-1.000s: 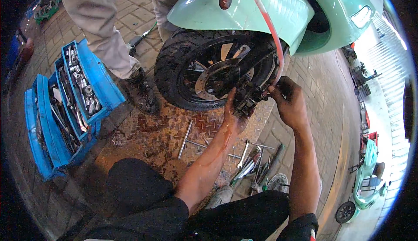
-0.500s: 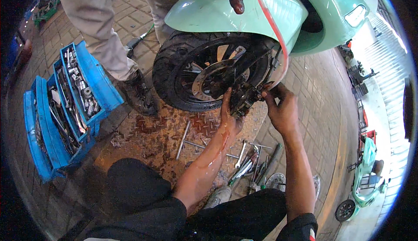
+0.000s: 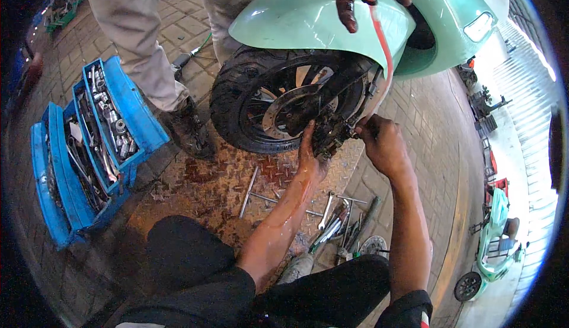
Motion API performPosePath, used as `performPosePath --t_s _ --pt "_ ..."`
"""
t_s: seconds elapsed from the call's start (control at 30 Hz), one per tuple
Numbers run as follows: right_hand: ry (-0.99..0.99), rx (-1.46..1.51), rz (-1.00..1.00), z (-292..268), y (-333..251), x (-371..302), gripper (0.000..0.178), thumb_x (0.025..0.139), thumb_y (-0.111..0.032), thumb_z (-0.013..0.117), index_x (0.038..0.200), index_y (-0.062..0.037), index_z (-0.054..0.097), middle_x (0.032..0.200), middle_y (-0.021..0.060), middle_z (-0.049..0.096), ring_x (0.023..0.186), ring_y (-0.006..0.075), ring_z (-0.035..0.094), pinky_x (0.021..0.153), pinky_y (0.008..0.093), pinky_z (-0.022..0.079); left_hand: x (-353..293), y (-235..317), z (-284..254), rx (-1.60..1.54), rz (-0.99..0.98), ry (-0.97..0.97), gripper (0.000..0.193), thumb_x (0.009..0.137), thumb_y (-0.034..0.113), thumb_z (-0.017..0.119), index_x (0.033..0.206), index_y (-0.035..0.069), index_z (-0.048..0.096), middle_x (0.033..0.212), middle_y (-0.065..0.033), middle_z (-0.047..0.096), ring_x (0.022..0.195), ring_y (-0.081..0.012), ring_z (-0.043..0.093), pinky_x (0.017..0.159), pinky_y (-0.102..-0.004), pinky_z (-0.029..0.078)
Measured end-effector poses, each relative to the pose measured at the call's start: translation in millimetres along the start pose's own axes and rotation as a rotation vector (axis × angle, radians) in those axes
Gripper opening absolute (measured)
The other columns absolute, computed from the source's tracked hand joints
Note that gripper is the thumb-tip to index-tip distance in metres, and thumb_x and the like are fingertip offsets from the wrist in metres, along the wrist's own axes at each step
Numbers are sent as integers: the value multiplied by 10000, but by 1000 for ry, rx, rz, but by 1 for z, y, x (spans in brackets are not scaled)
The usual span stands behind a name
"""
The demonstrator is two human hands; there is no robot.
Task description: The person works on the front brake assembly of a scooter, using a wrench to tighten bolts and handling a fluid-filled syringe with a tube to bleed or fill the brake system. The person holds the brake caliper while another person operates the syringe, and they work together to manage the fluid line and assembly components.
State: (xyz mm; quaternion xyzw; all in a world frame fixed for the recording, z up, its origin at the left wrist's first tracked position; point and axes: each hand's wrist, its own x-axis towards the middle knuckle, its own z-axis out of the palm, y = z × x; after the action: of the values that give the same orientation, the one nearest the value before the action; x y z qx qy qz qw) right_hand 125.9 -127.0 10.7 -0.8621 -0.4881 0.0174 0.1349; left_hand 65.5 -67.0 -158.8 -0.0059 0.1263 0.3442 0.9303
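Observation:
A dark, greasy brake caliper (image 3: 328, 138) sits beside the brake disc (image 3: 274, 120) on the scooter's front wheel (image 3: 228, 105). My left hand (image 3: 308, 165) is wrapped round the caliper from below and the left, its thumb up along the side. At the caliper's right side my right hand (image 3: 386, 147) is closed in a pinch by the lower end of a clear hose (image 3: 385, 52) with reddish fluid in it. My fingertips hide what exactly they grip there. Above the mint-green fender (image 3: 296, 16), a co-worker's hand (image 3: 347, 10) holds the hose's upper end. Wet streaks run down my left forearm.
A blue toolbox (image 3: 139, 123) full of sockets and wrenches stands open at left, beside a co-worker's shoe (image 3: 189, 129). Wrenches (image 3: 326, 209) and rods lie on the wet, rusty metal plate (image 3: 204, 177) below. Another green scooter (image 3: 495, 239) is at far right.
The co-worker's hand and the hose's upper end have shifted right and down. My right hand has turned slightly at the caliper; my left hand keeps its hold.

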Motion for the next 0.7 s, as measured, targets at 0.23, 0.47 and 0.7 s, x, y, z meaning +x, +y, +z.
performPosePath --t_s 0.23,0.47,0.7 --pt "58 30 -42 13 4 -5 157 876 -133 588 939 1 639 890 249 652 887 443 614 763 501 487 2 -3 -2 -28 -11 51 397 918 487 543 1117 146 595 971 9 655 763 -120 597 592 -262 428" --pt "60 14 -27 11 -11 -7 156 867 -123 596 961 -4 631 879 252 651 899 431 620 756 490 487 4 1 -10 -24 -30 -12 391 881 526 580 1048 174 611 900 28 650 719 -100 586 562 -250 433" --pt "52 24 1 12 -14 -4 190 866 -152 603 951 16 631 894 287 630 898 449 607 756 524 481 7 -3 -12 -48 -8 -55 375 873 532 581 1021 189 619 888 36 649 705 -96 585 549 -234 432"
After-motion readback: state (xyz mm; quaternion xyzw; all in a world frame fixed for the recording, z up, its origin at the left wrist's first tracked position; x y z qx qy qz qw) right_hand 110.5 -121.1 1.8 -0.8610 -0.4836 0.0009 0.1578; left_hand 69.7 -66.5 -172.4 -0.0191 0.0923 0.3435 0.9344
